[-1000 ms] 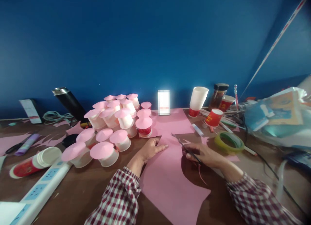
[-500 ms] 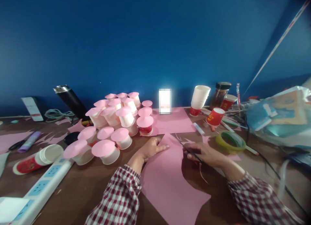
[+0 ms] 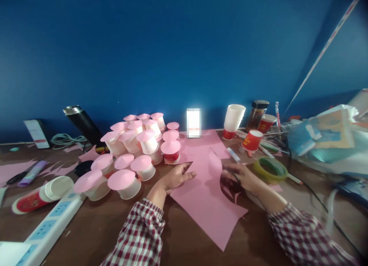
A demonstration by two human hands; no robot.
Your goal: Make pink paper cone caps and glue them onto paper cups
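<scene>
Our left hand (image 3: 178, 176) presses flat on the pink paper (image 3: 205, 199), fingers spread. Our right hand (image 3: 240, 177) pinches the scissors (image 3: 236, 178) at its edge. We judge the sheet light and floppy; hold near the cut.

soft, even light on a dim blue wall (image 3: 172, 47); a small white screen (image 3: 193, 122) at the desk's (image 3: 86, 235) far edge glares, blown out. hands cast a dark shadow on pink paper (image 3: 207, 204). edges bend and blur, overall focus soft.

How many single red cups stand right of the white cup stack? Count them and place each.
2. One cup stands just beyond the tape roll; the other cup is behind it, beside the jar. More may be hidden in the clutter.
</scene>
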